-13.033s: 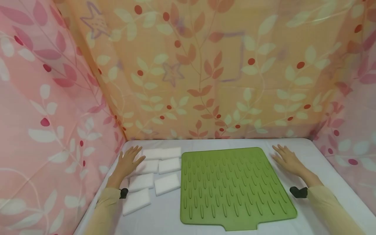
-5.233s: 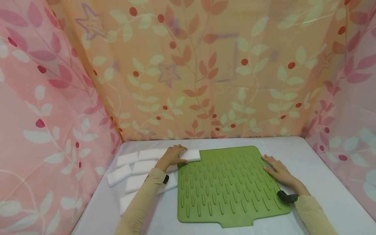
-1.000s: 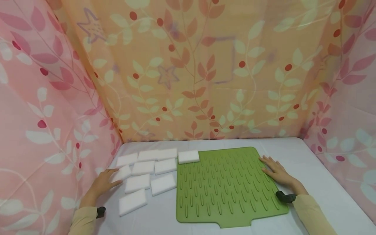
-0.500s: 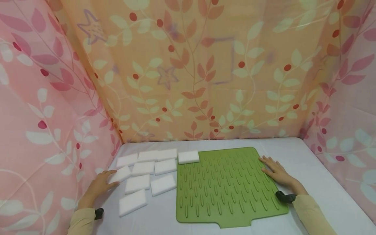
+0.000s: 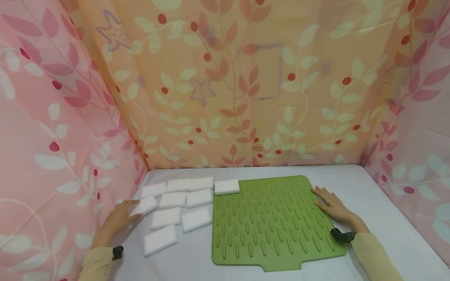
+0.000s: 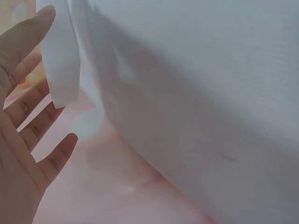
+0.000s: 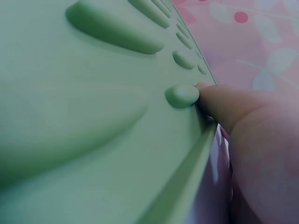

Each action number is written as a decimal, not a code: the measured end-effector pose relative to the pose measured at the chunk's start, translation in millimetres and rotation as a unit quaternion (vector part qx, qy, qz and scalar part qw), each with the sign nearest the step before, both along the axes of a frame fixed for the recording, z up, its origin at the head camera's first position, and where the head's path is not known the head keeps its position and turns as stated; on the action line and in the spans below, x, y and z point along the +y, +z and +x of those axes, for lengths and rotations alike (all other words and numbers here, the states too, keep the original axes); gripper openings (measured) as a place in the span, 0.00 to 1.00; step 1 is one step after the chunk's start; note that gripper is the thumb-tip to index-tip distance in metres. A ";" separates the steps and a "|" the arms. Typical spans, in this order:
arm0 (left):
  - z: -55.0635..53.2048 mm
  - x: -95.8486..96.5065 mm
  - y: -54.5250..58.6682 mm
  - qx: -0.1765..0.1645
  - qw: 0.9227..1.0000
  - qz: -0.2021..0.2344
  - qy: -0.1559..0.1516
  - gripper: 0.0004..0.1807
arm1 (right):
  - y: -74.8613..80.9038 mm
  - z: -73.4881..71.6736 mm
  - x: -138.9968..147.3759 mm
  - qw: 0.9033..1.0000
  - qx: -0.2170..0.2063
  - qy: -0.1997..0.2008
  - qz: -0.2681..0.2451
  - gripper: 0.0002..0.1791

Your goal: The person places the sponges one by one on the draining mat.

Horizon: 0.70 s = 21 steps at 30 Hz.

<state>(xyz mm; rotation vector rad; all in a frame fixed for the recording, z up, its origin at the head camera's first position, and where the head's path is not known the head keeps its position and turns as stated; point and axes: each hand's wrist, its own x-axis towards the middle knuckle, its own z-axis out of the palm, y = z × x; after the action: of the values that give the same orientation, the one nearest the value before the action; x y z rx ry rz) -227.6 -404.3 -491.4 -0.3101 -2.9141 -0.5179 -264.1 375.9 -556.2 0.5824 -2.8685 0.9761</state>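
Observation:
Several white rectangular sponges [image 5: 172, 200] lie in loose rows on the left of the table. My left hand [image 5: 117, 219] is at the leftmost sponge [image 5: 145, 205], pinching it with the thumb at its near edge and the fingers at the far edge. In the left wrist view, my thumb overlaps the white sponge [image 6: 63, 60] and the other fingers lie behind it. A green mat with raised oval ridges [image 5: 274, 222] lies flat to the right, one sponge [image 5: 226, 187] on its far left corner. My right hand [image 5: 332, 205] rests on the mat's right edge, fingers extended.
A white cloth covers the table [image 5: 175, 265]. Patterned fabric walls [image 5: 225, 97] enclose it at the back and both sides. The mat's short tab [image 5: 282, 267] points toward me.
Over the earlier frames, one sponge was placed on the mat's far left corner and my right hand came onto its right edge. My left hand then returned to the leftmost sponge.

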 end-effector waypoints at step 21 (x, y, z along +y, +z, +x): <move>-16.6 28.1 18.0 -0.006 1.000 0.003 -0.029 0.33 | 4.8 2.4 -1.2 1.000 -0.015 0.002 -0.015 0.31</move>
<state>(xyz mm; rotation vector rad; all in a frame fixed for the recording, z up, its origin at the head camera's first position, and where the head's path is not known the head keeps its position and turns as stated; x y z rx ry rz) -244.2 -376.2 -473.4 -0.3928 -2.9228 -0.5384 -261.6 374.7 -551.5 0.5774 -2.8731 1.0359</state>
